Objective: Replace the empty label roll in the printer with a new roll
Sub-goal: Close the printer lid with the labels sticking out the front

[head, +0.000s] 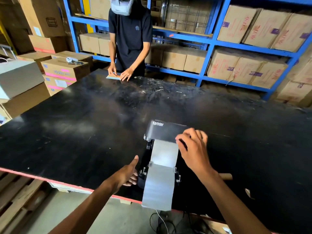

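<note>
A black label printer [148,166] sits near the table's front edge. Its lid [163,130], marked "Xprinter", is raised and blurred by motion. A white strip of label paper [160,179] runs out of the printer toward me and hangs past the table edge. My right hand [194,152] grips the lid's right front corner with its fingertips. My left hand [126,174] rests against the printer's left side, fingers curled on it and thumb pointing up. A brown cardboard core [225,176] lies on the table behind my right forearm.
The black table [84,124] has a red front edge. Another person stands at its far side with both hands on a small packet [114,76]. Cardboard boxes [64,70] are stacked at the left, blue shelving [209,43] with cartons stands behind, and cables [162,222] hang below.
</note>
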Action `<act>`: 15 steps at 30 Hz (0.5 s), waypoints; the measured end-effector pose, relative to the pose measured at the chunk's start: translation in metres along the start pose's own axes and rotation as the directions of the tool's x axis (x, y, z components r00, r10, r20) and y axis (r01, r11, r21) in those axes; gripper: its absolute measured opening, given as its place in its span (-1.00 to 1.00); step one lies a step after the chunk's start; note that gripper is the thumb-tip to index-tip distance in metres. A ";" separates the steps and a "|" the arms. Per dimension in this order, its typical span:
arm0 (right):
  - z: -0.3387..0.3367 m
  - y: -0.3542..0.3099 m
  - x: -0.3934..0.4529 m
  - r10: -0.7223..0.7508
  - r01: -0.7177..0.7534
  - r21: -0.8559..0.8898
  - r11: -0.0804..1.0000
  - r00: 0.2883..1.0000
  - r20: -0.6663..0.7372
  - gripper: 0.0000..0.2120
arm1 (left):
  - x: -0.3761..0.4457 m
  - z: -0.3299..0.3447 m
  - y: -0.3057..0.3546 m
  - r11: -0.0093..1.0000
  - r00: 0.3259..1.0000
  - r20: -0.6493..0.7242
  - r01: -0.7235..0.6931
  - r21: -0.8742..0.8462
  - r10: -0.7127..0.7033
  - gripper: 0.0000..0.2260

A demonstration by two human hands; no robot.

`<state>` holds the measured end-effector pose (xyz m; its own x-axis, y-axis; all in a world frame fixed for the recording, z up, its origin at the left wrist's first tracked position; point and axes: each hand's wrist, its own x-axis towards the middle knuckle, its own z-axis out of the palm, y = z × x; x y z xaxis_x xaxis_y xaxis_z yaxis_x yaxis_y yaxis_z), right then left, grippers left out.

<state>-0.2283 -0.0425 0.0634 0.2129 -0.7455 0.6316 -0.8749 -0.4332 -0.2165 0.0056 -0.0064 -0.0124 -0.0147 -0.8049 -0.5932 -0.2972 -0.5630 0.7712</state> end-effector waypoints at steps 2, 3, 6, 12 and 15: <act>0.002 -0.004 -0.024 -0.007 0.006 0.017 1.000 0.999 0.036 -0.89 | -0.002 0.003 -0.001 0.999 1.000 0.007 0.013 -0.044 -0.012 -0.21; 0.004 -0.006 -0.036 -0.011 0.011 0.005 1.000 0.998 0.059 -0.80 | -0.003 0.005 -0.001 0.998 1.000 0.012 0.008 -0.063 -0.007 -0.18; 0.012 -0.007 -0.067 -0.003 0.019 -0.089 0.996 0.984 0.178 -0.47 | -0.008 0.014 -0.002 0.988 1.000 -0.015 -0.016 -0.150 0.014 -0.15; 0.025 -0.009 -0.096 0.052 -0.038 -0.067 0.997 0.974 0.221 -0.38 | -0.011 0.019 -0.008 0.982 0.998 -0.063 -0.037 -0.187 0.026 -0.06; 0.024 -0.008 -0.099 0.304 -0.335 0.172 0.927 0.935 0.180 -0.41 | -0.009 0.019 -0.010 0.977 0.995 -0.102 -0.034 -0.211 0.013 0.00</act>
<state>-0.2322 0.0225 -0.0149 0.0111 -0.9204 0.3908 -0.8072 -0.2389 -0.5398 -0.0092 0.0100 -0.0198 0.0791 -0.8270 -0.5566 -0.0883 -0.5620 0.8224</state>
